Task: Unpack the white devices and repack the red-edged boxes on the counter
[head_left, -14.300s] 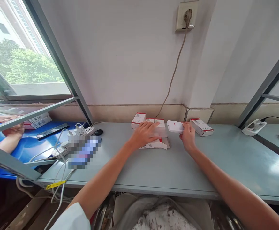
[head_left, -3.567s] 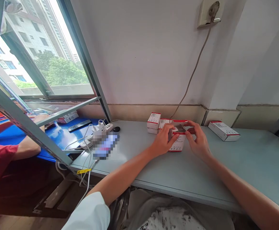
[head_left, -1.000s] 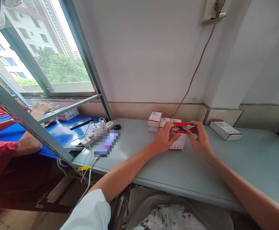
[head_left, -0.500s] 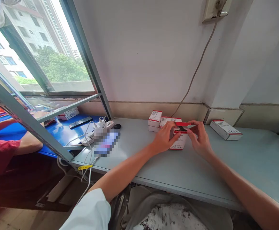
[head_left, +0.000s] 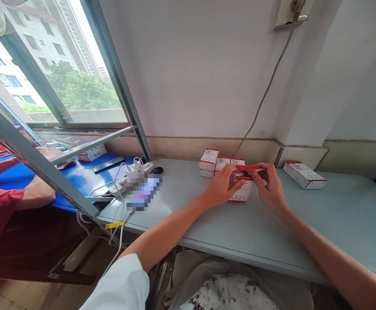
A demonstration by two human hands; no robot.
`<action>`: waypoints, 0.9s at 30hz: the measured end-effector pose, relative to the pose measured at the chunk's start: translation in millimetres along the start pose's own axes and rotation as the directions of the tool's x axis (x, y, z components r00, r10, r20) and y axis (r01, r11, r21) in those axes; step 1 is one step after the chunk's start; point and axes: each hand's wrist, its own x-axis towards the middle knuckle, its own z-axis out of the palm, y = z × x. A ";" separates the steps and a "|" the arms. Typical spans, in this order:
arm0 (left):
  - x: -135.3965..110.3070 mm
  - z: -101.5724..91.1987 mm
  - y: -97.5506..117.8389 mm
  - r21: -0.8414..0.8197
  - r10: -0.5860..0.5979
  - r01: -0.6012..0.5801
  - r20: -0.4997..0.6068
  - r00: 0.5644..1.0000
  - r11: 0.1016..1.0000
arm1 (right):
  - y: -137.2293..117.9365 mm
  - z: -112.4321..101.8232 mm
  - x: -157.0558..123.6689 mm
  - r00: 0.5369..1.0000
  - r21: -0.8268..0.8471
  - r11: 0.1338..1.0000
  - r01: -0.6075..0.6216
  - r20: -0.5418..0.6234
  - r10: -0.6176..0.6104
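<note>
White-and-red carton [head_left: 241, 190] on the pale grey tabletop [head_left: 336, 211], straight ahead of the body and between the two hands, long axis running from the near end toward the wall; standing or lying not clear from this view. Red-edged flap [head_left: 248, 168] at the far end, raised, with a dark gap beneath. Left hand [head_left: 222, 186] the nearer, fingers curled closed against the carton's left side; right hand [head_left: 269, 186] slightly farther off, in a narrow pinch on the flap's right end. Just behind, a stack of white cartons [head_left: 209, 160] and a further carton [head_left: 223, 164]; well to the right, a lone carton [head_left: 304, 175]. To the left, a power strip [head_left: 118, 188] with white cables; beyond the window frame, a co-worker's forearm [head_left: 36, 193] on a blue table [head_left: 78, 181].
</note>
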 end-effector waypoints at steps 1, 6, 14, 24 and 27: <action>0.2 -0.1 0.3 -0.003 0.004 -0.004 -0.001 1.000 1.000 | -0.1 -0.1 0.1 1.000 -0.003 1.000 0.001 0.001 -0.001; 0.8 -1.1 2.1 -0.004 0.000 0.001 0.005 1.000 1.000 | -0.6 -0.6 0.6 1.000 -0.007 1.000 0.017 -0.010 -0.017; 0.0 -1.4 2.7 -0.027 0.007 -0.007 0.004 1.000 1.000 | -2.6 -0.2 0.0 1.000 -0.005 1.000 0.002 0.004 -0.002; 0.4 -1.5 2.7 -0.031 0.001 0.000 0.012 1.000 1.000 | -1.7 -0.3 1.3 1.000 -0.002 1.000 -0.008 0.004 0.008; 0.4 -1.6 2.4 -0.022 -0.002 0.002 0.015 1.000 1.000 | -1.7 -0.4 1.1 1.000 0.009 1.000 -0.001 0.009 0.001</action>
